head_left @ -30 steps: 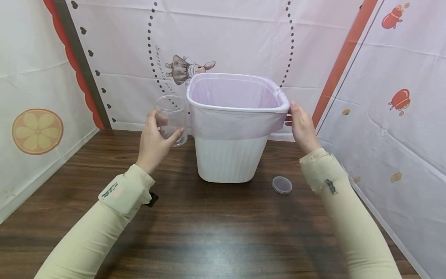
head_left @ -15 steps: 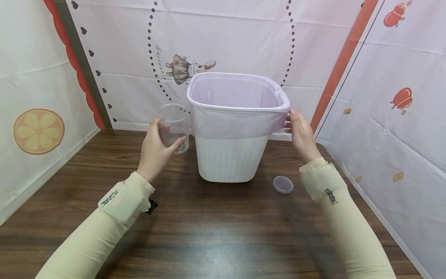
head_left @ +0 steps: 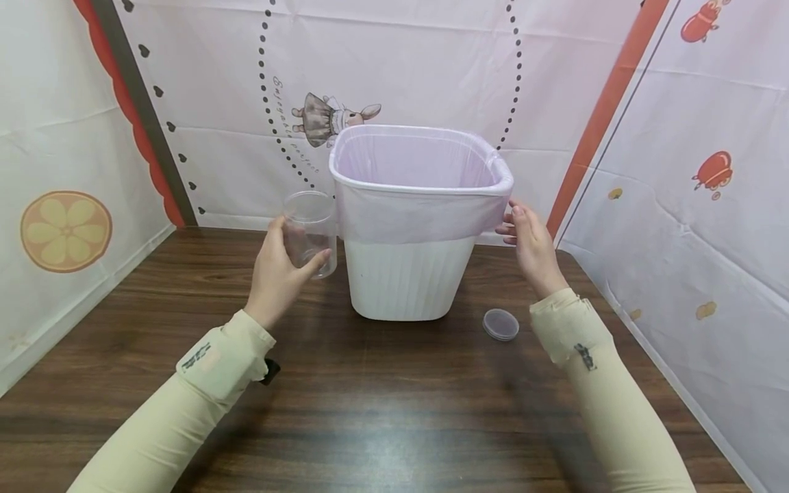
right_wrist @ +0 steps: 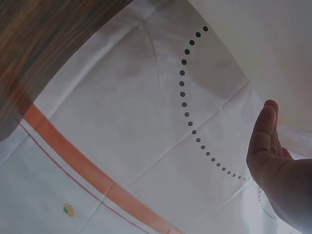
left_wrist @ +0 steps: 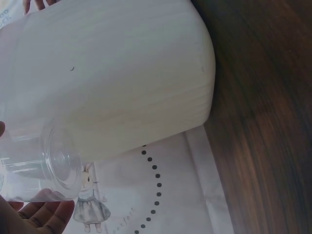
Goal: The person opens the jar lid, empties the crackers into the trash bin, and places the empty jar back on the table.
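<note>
My left hand grips a clear plastic jar upright, thumb on its near side and fingers round the left. The jar's mouth is uncovered, and it stands close to the left side of a white trash can. In the left wrist view the jar overlaps the can's wall. A pale purple bag lines the can and is folded over its rim. At the can's right side is my right hand, fingers loosely extended at the bag's folded edge and holding nothing.
A round clear lid lies on the dark wooden table, right of the can's base. White printed cloth hangs as walls behind and on both sides, close behind the can.
The left hand has lowered the jar slightly and brought it a little nearer the can. My right hand has slid down from the rim, its fingers loosening. Can and lid stay put.
</note>
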A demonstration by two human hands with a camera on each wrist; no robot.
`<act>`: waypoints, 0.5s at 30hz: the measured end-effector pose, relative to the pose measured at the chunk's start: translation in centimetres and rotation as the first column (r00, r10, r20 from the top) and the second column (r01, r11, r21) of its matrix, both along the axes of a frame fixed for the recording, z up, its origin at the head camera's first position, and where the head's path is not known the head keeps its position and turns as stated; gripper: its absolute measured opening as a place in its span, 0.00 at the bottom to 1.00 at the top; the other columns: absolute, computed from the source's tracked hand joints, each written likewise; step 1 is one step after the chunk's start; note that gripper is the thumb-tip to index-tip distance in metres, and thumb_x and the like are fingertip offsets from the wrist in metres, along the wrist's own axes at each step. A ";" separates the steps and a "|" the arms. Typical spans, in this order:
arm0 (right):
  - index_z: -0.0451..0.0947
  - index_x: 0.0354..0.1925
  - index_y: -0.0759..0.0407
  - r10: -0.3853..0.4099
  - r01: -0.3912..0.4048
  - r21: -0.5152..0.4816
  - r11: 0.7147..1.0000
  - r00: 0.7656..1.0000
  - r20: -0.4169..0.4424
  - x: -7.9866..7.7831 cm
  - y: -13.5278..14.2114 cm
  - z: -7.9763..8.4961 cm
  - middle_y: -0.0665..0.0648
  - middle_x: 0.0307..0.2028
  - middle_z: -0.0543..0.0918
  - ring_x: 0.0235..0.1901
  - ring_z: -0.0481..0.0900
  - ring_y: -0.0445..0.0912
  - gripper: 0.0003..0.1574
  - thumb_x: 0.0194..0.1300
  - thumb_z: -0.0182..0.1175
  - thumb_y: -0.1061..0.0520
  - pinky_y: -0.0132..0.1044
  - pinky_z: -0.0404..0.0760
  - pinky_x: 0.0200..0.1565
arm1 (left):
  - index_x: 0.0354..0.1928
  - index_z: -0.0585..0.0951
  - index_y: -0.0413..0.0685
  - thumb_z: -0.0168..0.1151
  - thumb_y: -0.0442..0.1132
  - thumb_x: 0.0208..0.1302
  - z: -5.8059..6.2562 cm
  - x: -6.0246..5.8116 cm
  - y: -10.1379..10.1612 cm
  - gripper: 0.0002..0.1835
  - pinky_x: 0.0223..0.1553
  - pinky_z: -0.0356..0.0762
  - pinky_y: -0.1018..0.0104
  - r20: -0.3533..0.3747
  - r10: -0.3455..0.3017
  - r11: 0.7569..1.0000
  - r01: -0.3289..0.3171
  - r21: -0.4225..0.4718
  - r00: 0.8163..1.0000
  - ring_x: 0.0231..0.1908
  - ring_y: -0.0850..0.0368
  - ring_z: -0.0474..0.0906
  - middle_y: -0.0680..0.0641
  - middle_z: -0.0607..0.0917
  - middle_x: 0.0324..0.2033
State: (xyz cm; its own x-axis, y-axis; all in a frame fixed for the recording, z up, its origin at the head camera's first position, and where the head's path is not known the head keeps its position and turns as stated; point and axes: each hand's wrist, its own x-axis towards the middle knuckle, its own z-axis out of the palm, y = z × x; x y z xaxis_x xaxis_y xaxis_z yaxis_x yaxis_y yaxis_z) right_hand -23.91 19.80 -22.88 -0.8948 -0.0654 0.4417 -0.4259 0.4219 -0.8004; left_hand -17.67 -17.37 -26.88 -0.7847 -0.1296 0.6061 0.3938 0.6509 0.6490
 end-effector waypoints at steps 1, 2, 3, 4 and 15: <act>0.56 0.71 0.64 -0.002 0.002 0.000 1.000 1.000 0.001 0.0 0.1 -0.1 0.72 0.60 0.72 0.54 0.77 0.60 0.37 0.78 0.29 0.41 0.28 0.75 0.49 | 0.66 0.60 0.36 0.70 0.46 0.57 -0.1 0.0 0.0 0.42 0.50 0.72 0.46 0.001 0.001 1.000 -0.001 -0.002 1.000 0.50 0.40 0.73 0.35 0.73 0.52; 0.56 0.71 0.64 -0.003 0.003 0.002 1.000 1.000 0.001 0.1 0.1 -0.3 0.72 0.60 0.72 0.53 0.77 0.58 0.37 0.78 0.29 0.41 0.28 0.75 0.49 | 0.66 0.60 0.36 0.70 0.46 0.57 -0.1 0.1 0.0 0.42 0.50 0.72 0.46 0.001 0.002 1.000 -0.002 -0.003 1.000 0.50 0.40 0.73 0.35 0.73 0.51; 0.56 0.71 0.64 -0.006 0.006 0.003 1.000 1.000 0.002 0.1 0.2 -0.4 0.71 0.60 0.73 0.53 0.77 0.58 0.37 0.78 0.29 0.41 0.28 0.75 0.49 | 0.65 0.60 0.36 0.70 0.46 0.56 -0.2 0.1 0.0 0.41 0.49 0.72 0.46 -0.001 0.002 1.000 -0.002 -0.004 1.000 0.49 0.40 0.73 0.35 0.73 0.51; 0.57 0.71 0.64 -0.005 0.005 0.003 1.000 1.000 0.002 0.2 0.2 -0.5 0.71 0.60 0.73 0.53 0.77 0.57 0.37 0.78 0.29 0.42 0.28 0.75 0.50 | 0.65 0.60 0.36 0.71 0.46 0.56 -0.2 0.2 0.0 0.42 0.49 0.72 0.47 -0.003 0.003 1.000 -0.003 -0.005 1.000 0.49 0.40 0.73 0.35 0.74 0.51; 0.58 0.70 0.64 0.004 -0.004 -0.014 1.000 0.999 0.038 0.6 0.4 -2.0 0.70 0.60 0.74 0.46 0.80 0.38 0.35 0.78 0.31 0.44 0.30 0.76 0.51 | 0.66 0.60 0.37 0.71 0.45 0.55 -1.0 0.2 -0.1 0.42 0.49 0.70 0.50 -0.017 -0.015 1.000 0.014 -0.003 1.000 0.48 0.42 0.72 0.36 0.74 0.50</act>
